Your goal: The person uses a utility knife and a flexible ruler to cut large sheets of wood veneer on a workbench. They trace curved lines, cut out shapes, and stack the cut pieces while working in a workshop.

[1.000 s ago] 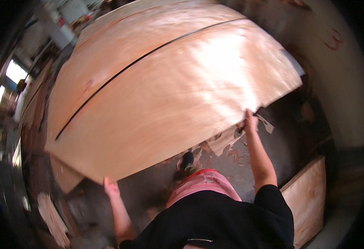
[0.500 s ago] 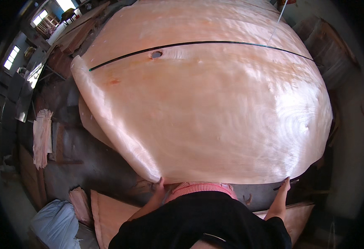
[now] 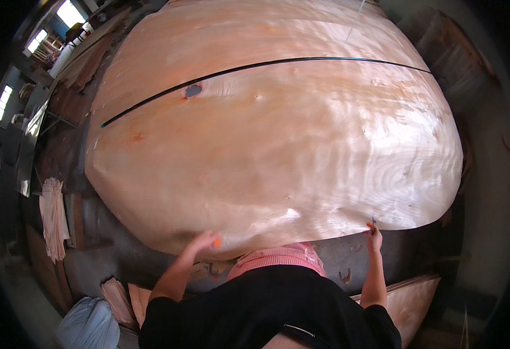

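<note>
A large thin sheet of pale wood veneer (image 3: 278, 134) fills most of the head view, with a long dark split across it and a dark knot hole (image 3: 193, 90) near the split's left part. My left hand (image 3: 205, 241) rests on the sheet's near edge, fingers spread on top of it. My right hand (image 3: 373, 235) pinches the near edge further right, with a small dark thing sticking up from the fingers that I cannot identify. The sheet lies flat in front of my body.
Stacks of veneer strips (image 3: 54, 212) lie at the left on a dark floor. More boards (image 3: 86, 58) pile at the upper left near bright windows. A flat wood panel (image 3: 409, 302) sits at the lower right, a grey sack (image 3: 89, 326) at the lower left.
The sheet has swung from tilted up at my left to lying flat before me. My left hand has moved from under the edge onto the top; my right keeps its grip.
</note>
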Action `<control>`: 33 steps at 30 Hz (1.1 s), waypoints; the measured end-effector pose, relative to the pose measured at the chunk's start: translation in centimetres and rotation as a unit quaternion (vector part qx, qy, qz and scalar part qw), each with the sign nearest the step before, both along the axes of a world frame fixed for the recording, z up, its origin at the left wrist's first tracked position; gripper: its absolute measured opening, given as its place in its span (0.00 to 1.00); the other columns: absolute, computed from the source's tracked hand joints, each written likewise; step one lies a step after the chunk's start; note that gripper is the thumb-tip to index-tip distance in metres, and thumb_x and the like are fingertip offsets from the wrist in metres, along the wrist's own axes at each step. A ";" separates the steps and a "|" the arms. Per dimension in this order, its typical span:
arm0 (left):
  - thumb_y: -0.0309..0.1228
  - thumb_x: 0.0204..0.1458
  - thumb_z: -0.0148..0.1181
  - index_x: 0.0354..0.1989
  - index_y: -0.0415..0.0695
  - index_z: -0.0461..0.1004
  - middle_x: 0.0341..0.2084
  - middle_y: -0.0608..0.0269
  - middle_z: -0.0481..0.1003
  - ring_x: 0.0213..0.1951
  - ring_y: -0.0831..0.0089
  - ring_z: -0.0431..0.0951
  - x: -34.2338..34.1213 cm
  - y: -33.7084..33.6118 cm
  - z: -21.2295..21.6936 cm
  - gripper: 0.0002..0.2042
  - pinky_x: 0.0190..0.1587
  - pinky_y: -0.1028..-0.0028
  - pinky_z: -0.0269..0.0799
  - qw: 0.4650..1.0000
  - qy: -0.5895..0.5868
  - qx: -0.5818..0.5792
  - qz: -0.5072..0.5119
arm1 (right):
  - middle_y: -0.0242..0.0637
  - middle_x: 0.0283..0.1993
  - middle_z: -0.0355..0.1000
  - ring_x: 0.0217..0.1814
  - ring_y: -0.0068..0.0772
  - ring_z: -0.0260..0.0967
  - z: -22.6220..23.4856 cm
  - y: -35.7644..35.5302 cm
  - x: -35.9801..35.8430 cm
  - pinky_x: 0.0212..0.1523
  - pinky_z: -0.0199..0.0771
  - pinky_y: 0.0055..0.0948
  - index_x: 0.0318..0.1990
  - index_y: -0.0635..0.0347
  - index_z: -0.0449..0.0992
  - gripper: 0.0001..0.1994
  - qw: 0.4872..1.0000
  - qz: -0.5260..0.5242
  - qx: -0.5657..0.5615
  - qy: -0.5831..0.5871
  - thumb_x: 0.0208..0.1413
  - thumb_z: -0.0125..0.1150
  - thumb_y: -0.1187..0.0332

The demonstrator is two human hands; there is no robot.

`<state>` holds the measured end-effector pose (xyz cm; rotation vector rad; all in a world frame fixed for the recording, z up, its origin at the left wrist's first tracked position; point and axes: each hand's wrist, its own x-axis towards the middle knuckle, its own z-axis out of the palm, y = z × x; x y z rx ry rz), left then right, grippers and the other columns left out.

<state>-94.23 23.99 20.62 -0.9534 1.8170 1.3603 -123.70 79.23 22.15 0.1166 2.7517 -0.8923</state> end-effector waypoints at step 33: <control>0.38 0.40 0.55 0.53 0.41 0.55 0.57 0.52 0.46 0.55 0.59 0.54 -25.4 -17.6 6.4 0.30 0.50 0.62 0.57 0.833 0.378 -0.404 -0.024 | 0.53 0.59 0.45 0.60 0.54 0.43 1.9 -31.4 -20.2 0.56 0.48 0.42 0.56 0.48 0.56 0.23 0.934 0.207 0.187 0.224 0.50 0.43 0.71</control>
